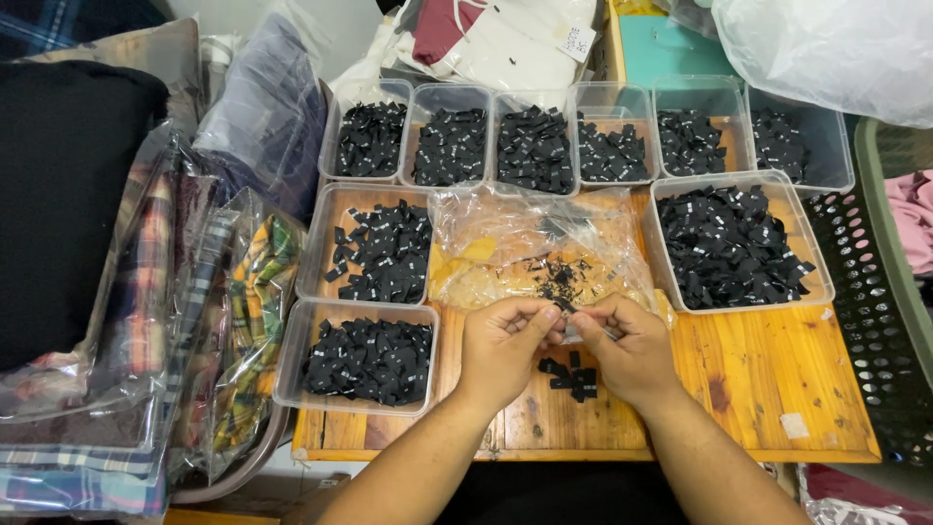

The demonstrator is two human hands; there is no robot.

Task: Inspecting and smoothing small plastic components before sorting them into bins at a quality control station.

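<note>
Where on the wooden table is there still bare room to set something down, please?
Bare wood shows at the front right of the table, between the right hand, the large tray of black labels and the black basket. The back and left are crowded with trays; the middle holds a clear plastic bag.

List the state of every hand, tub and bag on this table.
left hand: pinching a small black label
right hand: fingertips pinched at the same label
clear tubs: open, no lids, holding black labels
plastic bag: open, crumpled, a few labels inside
loose labels: piled on the wooden table
</note>
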